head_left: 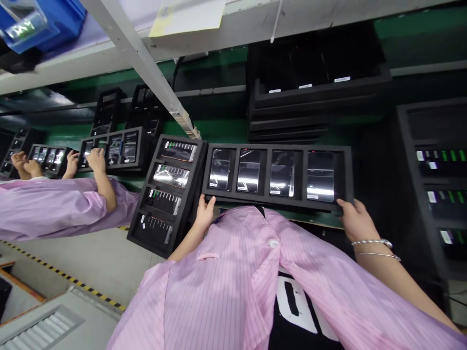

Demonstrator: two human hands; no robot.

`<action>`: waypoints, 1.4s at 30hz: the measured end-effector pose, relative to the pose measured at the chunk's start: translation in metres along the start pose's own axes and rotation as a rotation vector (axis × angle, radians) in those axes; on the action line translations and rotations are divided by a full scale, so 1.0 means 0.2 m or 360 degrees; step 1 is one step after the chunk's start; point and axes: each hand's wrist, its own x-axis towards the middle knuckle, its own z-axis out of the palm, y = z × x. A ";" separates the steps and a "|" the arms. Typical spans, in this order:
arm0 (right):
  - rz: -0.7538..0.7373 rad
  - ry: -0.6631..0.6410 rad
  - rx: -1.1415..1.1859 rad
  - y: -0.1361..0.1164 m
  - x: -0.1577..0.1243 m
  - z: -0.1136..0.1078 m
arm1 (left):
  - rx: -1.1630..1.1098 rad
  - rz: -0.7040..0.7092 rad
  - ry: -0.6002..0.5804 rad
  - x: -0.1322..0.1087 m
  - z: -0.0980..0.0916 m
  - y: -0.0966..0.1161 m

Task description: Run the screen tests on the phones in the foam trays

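In front of me a black foam tray (268, 197) lies across the bench edge, with several smartphones (283, 172) face up in its slots, each with a small white label. My left hand (205, 209) grips the tray's near left corner, thumb up along the edge. At the near right corner, my right hand (355, 218) is closed on the rim, two bracelets on its wrist. The undersides of both hands' grips are hidden. Just left of my left hand stands another black tray (148, 214) of phones with lit screens, tilted and overhanging the bench edge.
Behind the held tray is a stack of black trays (314, 92). On the right, another tray (408, 141) holds phones with lit screens. A metal post (146, 63) rises from the bench. To the left, co-workers' hands (97, 159) touch trays. A blue bin (69, 24) sits on the shelf.
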 end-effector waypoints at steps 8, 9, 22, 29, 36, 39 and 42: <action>-0.0548 -0.0162 -0.0503 -0.41 0.08 0.17 | 0.1345 0.1370 -0.0183 0.21 0.16 0.46; -0.0528 -0.0135 -0.0567 -0.44 0.08 0.22 | 0.1442 0.1343 -0.0206 0.28 0.21 0.50; -0.0587 0.0088 -0.0767 -0.50 0.08 0.35 | 0.1597 0.1438 -0.0083 0.55 0.38 0.45; -0.0730 0.0077 -0.0598 -0.51 0.03 0.36 | 0.1602 0.1380 -0.0025 0.53 0.42 0.46; -0.1055 -0.0432 -0.0726 -0.61 -0.12 0.50 | 0.1576 0.1346 0.0036 0.50 0.42 0.51; -0.1062 -0.0363 -0.0791 -0.63 -0.12 0.58 | 0.1544 0.1546 -0.0083 0.47 0.52 0.56; -0.1099 -0.0240 -0.0757 -0.64 -0.11 0.63 | 0.1613 0.1847 -0.0451 0.42 0.68 0.56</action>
